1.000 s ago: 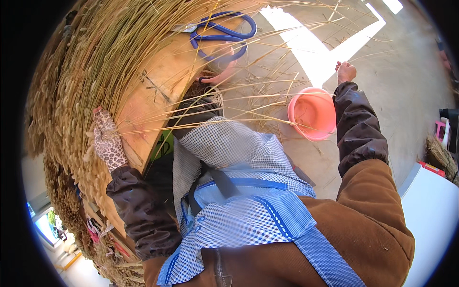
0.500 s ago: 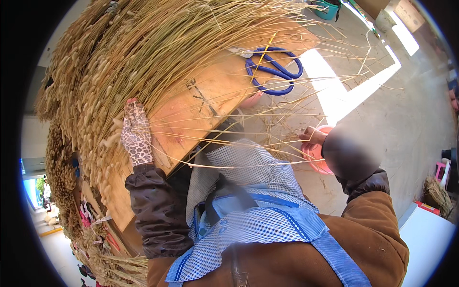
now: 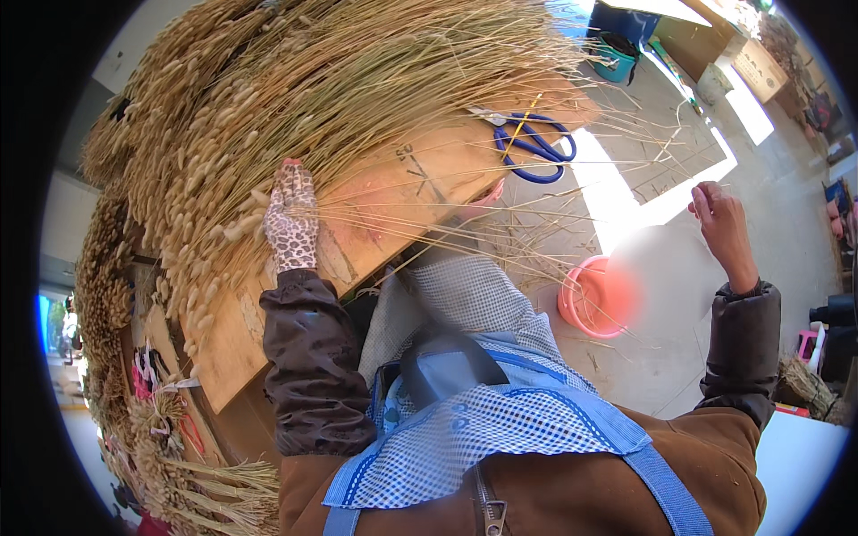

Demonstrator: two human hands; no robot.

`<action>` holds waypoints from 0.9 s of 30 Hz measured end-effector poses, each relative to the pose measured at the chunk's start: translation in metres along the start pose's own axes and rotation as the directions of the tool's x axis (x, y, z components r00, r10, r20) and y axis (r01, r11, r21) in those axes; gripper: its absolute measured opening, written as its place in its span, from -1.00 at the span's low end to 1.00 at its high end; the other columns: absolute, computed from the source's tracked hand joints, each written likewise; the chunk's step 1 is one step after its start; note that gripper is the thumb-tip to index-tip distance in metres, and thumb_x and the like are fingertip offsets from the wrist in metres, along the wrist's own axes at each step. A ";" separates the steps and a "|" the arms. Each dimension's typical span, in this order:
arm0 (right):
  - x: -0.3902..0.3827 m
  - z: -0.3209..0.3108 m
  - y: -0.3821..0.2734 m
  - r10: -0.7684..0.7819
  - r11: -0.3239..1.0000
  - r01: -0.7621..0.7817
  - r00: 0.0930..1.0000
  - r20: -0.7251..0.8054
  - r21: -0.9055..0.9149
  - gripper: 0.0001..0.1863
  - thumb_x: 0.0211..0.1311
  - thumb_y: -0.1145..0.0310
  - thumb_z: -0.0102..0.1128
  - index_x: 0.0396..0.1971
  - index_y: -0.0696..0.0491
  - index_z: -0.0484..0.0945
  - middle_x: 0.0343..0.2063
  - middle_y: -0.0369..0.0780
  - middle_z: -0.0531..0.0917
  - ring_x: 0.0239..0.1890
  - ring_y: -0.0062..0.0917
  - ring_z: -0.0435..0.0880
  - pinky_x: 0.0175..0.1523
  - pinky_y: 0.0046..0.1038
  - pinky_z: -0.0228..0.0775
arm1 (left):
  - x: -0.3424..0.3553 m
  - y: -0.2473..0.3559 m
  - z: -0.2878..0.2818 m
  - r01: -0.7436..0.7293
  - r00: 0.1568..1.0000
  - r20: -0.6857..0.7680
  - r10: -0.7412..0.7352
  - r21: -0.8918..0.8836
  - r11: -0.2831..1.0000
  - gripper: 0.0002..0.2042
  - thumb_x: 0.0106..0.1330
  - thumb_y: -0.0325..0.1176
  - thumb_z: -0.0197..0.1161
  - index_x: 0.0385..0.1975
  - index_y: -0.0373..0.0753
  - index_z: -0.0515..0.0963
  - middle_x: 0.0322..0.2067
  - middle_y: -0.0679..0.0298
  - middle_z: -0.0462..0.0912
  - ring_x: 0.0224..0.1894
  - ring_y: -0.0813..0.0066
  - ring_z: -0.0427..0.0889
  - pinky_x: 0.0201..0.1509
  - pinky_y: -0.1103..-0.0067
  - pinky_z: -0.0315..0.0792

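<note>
The left hand [image 3: 293,214], fingers pressed together, grips some stalks [image 3: 357,211] near the counter's [image 3: 228,371] near edge; the right hand [image 3: 722,228] is raised beyond, fingers curled, pinching unclear; few stalks seem separated, most still lie piled.

Two grips [image 3: 292,216] [image 3: 722,229], one pair of scissors [image 3: 539,143]

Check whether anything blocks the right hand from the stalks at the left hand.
Nothing visible stands between the right hand and those stalks. The bucket is below on the floor; the scissors lie aside on the board.
</note>
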State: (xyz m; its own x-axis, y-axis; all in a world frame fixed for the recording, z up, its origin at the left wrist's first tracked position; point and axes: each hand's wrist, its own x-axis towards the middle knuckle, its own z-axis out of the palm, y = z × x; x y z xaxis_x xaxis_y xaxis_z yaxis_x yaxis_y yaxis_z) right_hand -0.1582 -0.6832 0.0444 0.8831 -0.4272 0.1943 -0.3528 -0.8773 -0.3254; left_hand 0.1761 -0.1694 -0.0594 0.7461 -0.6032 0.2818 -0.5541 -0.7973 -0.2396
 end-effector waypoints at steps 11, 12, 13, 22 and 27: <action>0.082 0.066 -0.220 -0.748 0.651 0.735 0.664 -0.010 0.190 -0.81 0.25 0.38 0.05 -0.24 0.18 0.40 -0.43 -0.03 0.50 -0.33 -0.15 0.51 -0.23 -0.25 0.34 | -0.002 0.020 -0.038 -0.488 0.856 0.453 -0.249 0.552 -0.675 -0.55 0.40 -0.49 -0.37 0.30 -0.35 0.11 0.36 0.19 0.07 0.41 0.45 -0.01 0.48 0.55 -0.14; 0.089 0.072 -0.227 -0.761 0.645 0.735 0.643 0.087 0.210 -0.76 0.27 0.32 0.04 -0.23 0.20 0.38 -0.37 -0.01 0.48 -0.22 -0.14 0.49 -0.12 -0.24 0.31 | -0.001 0.023 -0.042 -0.476 0.809 0.485 -0.332 0.209 -0.854 -0.55 0.41 -0.50 -0.36 0.29 -0.35 0.11 0.36 0.19 0.07 0.41 0.44 -0.01 0.49 0.54 -0.15; 0.095 0.078 -0.234 -0.776 0.629 0.749 0.620 0.114 0.207 -0.75 0.27 0.31 0.04 -0.22 0.19 0.38 -0.36 -0.01 0.49 -0.21 -0.14 0.48 -0.11 -0.24 0.31 | 0.001 0.025 -0.046 -0.392 0.793 0.440 -0.421 -0.161 -0.906 -0.56 0.41 -0.50 -0.36 0.29 -0.36 0.11 0.36 0.19 0.08 0.41 0.43 -0.02 0.49 0.53 -0.15; 0.084 0.103 -0.269 -0.794 0.607 0.677 0.484 0.369 0.417 -0.53 0.37 0.03 -0.09 -0.17 0.23 0.35 -0.29 0.05 0.55 -0.18 -0.05 0.52 -0.09 -0.21 0.33 | 0.000 0.027 -0.067 -0.520 0.780 0.463 -0.421 0.107 -0.847 -0.63 0.43 -0.50 -0.32 0.12 -0.53 0.28 0.14 -0.05 0.38 0.24 0.17 0.34 0.37 0.35 0.22; 0.074 0.102 -0.281 -0.793 0.609 0.660 0.522 0.315 0.440 -0.55 0.35 0.04 -0.04 -0.15 0.20 0.35 -0.29 0.00 0.55 -0.18 -0.10 0.51 -0.08 -0.22 0.32 | -0.007 0.027 -0.067 -0.465 0.838 0.361 -0.410 0.075 -0.882 -0.66 0.43 -0.45 -0.24 0.03 -0.53 0.37 0.02 -0.05 0.49 0.14 0.15 0.45 0.30 0.33 0.32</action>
State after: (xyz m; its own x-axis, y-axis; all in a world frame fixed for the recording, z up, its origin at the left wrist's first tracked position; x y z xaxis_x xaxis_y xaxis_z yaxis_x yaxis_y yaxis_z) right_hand 0.0380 -0.4463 0.0555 0.8378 0.5417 0.0680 0.5043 -0.7201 -0.4767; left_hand 0.1313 -0.1879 -0.0059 0.9855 -0.1699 -0.0008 0.1699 0.9854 0.0109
